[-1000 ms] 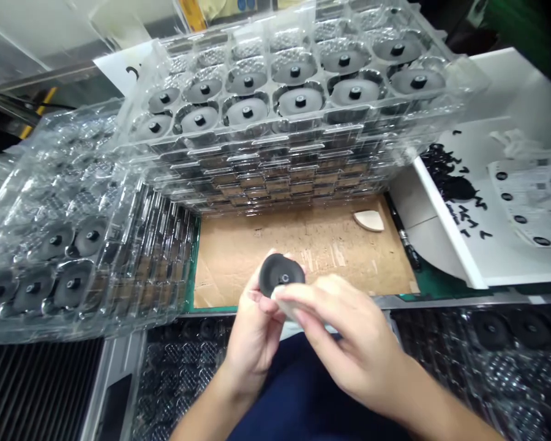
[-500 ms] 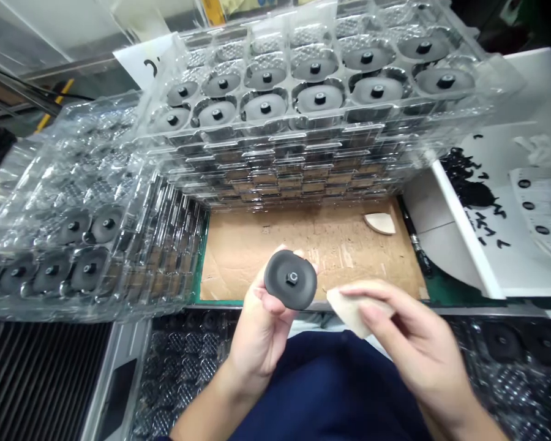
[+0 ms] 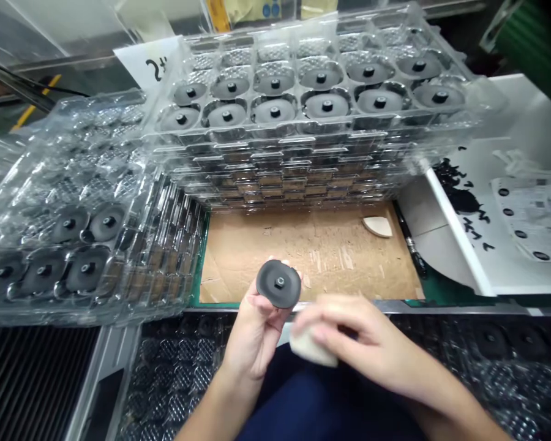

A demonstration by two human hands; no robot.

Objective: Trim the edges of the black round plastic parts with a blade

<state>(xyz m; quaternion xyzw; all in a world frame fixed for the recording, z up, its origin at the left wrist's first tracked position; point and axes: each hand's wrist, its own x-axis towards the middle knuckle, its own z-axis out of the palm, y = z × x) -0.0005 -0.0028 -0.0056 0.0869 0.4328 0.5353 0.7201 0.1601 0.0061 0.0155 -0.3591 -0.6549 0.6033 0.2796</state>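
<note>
In my left hand (image 3: 257,324) lies a dark grey, rounded disc-shaped part (image 3: 270,288) with a short black stem at its centre, stem side up. My fingers wrap its edge from below. Just to the right, my right hand (image 3: 353,337) pinches a cream felt-like pad (image 3: 311,348); hand and pad are blurred by motion. The pad is near the disc's lower right side, apart from it. A second cream wedge-shaped pad (image 3: 377,226) lies on the cardboard sheet (image 3: 275,245) beyond my hands.
A tall stack of clear plastic trays (image 3: 284,138) holding similar grey discs stands at the back. Another tray stack (image 3: 133,226) is at left. On the right, a white box (image 3: 509,269) contains small black scraps and labelled bags. A black pen-like tool (image 3: 416,251) lies beside the cardboard.
My right hand has moved left with the pad, closer to the disc. My left hand and the disc have shifted slightly left. The camera view has tilted a little.
</note>
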